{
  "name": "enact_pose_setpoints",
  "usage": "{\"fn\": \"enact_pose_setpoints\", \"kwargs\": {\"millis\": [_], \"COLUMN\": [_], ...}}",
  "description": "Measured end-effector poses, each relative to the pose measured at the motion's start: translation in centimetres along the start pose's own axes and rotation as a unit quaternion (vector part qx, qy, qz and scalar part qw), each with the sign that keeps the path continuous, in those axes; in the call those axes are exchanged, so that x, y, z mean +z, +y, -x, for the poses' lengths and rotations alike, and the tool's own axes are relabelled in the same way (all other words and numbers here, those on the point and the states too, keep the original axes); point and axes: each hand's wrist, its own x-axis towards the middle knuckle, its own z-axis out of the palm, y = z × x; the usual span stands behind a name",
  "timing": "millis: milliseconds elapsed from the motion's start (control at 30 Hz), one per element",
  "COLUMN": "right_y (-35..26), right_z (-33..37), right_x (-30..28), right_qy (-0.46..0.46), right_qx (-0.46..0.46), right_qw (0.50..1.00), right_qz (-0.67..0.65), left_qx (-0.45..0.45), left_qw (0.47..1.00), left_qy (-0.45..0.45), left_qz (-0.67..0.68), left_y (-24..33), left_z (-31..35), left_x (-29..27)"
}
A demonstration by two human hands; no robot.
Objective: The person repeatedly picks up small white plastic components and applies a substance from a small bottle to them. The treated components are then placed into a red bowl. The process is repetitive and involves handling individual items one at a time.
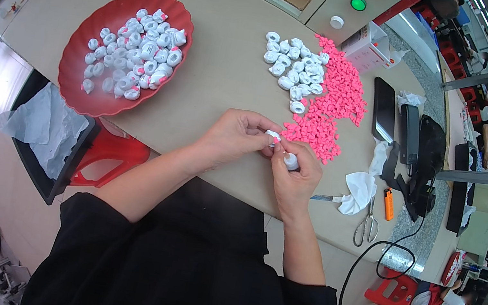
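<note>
Over the table in front of me, my left hand (230,138) pinches a small white rounded piece (272,135) with a bit of pink on it, between thumb and fingers. My right hand (298,185) meets it fingertip to fingertip. A white round-ended thing (291,161) pokes out of the right fist; its kind is hidden by the fingers. Just beyond the hands lies a heap of small pink pieces (341,88). Beside that heap sits a group of white ring-like pieces (298,64). A red scalloped bowl (71,57) at left holds many white pieces, some with pink parts.
To the right lie a black phone (384,109), scissors (367,229), an orange-handled cutter (389,204), crumpled tissue (358,192) and a black cable (388,243). A machine panel with a green button (358,3) stands at the back. A red stool (109,158) is below left.
</note>
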Motion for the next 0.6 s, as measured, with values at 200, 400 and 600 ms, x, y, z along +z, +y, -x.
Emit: {"fn": "enact_pose_setpoints", "kwargs": {"millis": [200,400,600], "right_y": [0.33,0.38,-0.22], "right_z": [0.18,0.29,-0.18], "right_x": [0.44,0.58,0.22], "right_qy": [0.025,0.019,0.039], "right_qx": [-0.086,-0.112,0.129], "right_qw": [0.993,0.988,0.984], "right_qz": [0.077,0.109,-0.119], "left_qx": [-0.016,-0.025,-0.010], "left_qw": [1.000,1.000,1.000], "left_qy": [-0.003,-0.003,-0.005], "left_qz": [0.017,0.004,0.003], "left_y": [0.01,0.26,-0.04], "left_z": [-0.11,-0.06,-0.21], "left_x": [-0.06,-0.10,-0.06]}}
